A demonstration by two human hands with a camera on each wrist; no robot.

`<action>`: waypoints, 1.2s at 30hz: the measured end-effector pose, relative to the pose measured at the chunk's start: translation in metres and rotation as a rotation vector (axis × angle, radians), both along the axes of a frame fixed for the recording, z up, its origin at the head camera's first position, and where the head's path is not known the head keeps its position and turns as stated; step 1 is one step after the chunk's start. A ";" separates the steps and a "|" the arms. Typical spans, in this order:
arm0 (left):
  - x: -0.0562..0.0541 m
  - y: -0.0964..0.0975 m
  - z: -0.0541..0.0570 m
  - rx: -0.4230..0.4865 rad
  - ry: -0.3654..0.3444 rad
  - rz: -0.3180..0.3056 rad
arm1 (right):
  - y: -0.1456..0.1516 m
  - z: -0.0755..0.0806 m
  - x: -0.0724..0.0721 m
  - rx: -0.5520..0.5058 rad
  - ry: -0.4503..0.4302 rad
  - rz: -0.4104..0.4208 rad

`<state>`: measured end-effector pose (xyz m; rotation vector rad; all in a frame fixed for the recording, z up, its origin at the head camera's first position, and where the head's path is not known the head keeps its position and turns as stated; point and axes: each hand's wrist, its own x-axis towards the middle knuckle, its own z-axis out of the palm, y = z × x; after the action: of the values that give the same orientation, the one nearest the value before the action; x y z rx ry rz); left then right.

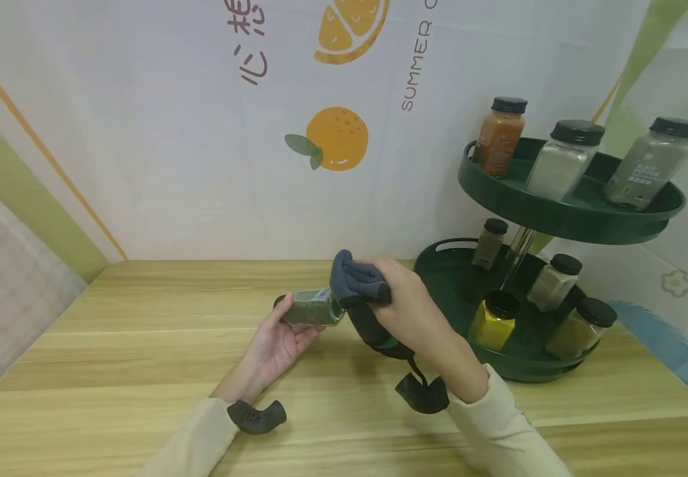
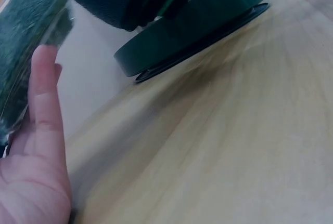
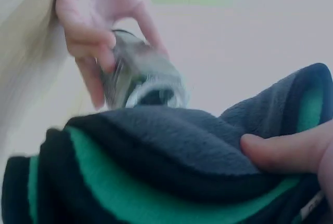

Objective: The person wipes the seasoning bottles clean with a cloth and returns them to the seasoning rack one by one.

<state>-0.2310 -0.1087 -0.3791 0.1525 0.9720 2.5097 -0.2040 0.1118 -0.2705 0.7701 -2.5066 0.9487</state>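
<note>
A clear spice jar of green dried herbs [image 1: 311, 308] lies sideways in my left hand [image 1: 275, 351], its dark lid end to the left and its base facing right. The thumb and fingers grip it above the table, as the left wrist view [image 2: 44, 125] also shows of the hand. My right hand [image 1: 409, 305] holds a bunched dark grey cloth [image 1: 358, 281] with black edging and a green reverse side [image 3: 130, 182]. The cloth is right at the jar's base in the head view. In the right wrist view the thumb presses on the grey side, and the cloth partly hides the jar's base.
To the right stands a two-tier dark green turntable rack [image 1: 565, 205] bearing several black-lidded spice jars, among them an orange one [image 1: 501, 136] and a yellow one [image 1: 495, 321]. The wooden table [image 1: 141, 331] meets a printed white curtain [image 1: 201, 165] behind.
</note>
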 end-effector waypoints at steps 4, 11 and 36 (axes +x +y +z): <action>0.001 0.001 0.000 -0.034 0.018 -0.041 | -0.007 -0.005 0.002 0.079 -0.016 0.055; 0.003 0.001 0.000 -0.070 0.063 -0.072 | -0.006 -0.008 0.000 0.115 -0.044 0.101; 0.001 0.001 0.000 -0.063 -0.022 0.022 | 0.013 -0.010 -0.012 0.334 -0.212 0.066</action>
<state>-0.2298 -0.1075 -0.3795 0.0950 1.0479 2.4924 -0.2160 0.1243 -0.2809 0.8967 -2.8870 0.6678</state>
